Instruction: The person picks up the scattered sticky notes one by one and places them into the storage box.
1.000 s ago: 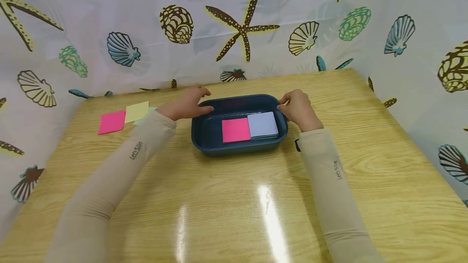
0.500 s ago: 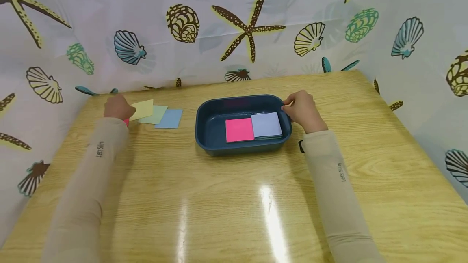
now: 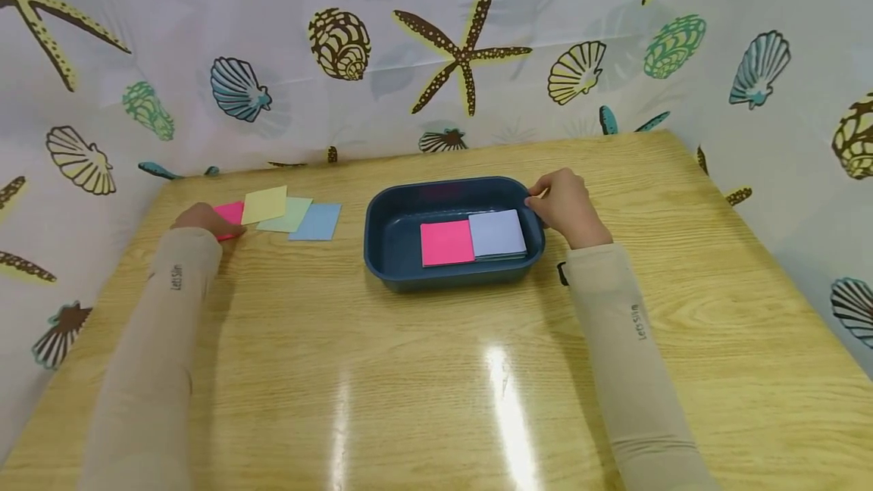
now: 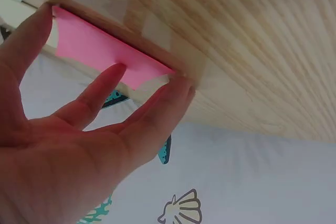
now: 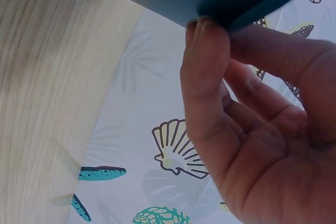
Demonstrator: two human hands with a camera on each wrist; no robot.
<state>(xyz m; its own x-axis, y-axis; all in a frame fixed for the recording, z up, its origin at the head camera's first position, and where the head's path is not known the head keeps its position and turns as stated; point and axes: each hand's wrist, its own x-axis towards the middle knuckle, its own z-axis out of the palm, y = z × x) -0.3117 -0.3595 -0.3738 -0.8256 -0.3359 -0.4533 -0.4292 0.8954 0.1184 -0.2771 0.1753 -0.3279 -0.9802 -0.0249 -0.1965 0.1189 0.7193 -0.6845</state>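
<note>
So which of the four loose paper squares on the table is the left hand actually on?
The pink square, leftmost in the row; the left hand pinches it, while the yellow, green and blue squares lie untouched.

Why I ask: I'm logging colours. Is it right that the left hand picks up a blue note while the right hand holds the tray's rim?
Not quite: the left hand touches a pink note, not blue, as the left wrist view shows. The right hand does hold the tray rim.

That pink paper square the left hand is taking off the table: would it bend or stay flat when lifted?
The pink paper looks thin, so it would likely flop or curl. The left hand pinches it at the edges, where it already seems to bow slightly. It is probably very light and may slide easily on the glossy table.
</note>
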